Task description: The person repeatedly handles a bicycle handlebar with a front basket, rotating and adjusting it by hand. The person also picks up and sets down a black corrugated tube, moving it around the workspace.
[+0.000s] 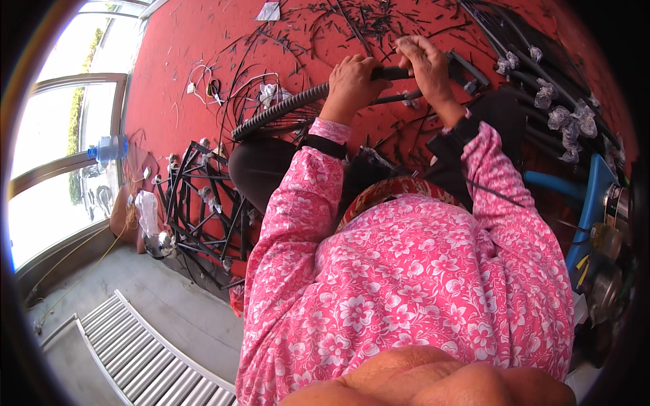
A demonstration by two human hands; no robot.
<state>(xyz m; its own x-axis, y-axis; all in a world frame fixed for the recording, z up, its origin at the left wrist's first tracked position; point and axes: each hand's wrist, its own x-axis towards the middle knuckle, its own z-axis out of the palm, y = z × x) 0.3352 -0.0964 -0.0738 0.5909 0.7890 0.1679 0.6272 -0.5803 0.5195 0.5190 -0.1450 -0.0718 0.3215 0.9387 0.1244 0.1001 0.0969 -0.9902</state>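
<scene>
My left hand (353, 84) is closed around a black corrugated tube (284, 108), which slopes from above my left knee up toward the right. Between my hands the tube's upper part (391, 73) looks smoother and dark. My right hand (428, 71) is at that upper end, thumb and fingers drawn together. What lies in its fingertips is hidden. Just beyond the right hand, a black angular piece (468, 73) lies near a thinner black tube (396, 98).
Black scraps (379, 24) and thin wires litter the red floor (172, 47). Left, a heap of black tubing (206, 196) carries plastic-wrapped ends. Right, a black harness bundle (542, 74) has bagged connectors (572, 122). A blue stool-like object (588, 203) and a water jug (110, 149) stand at the sides.
</scene>
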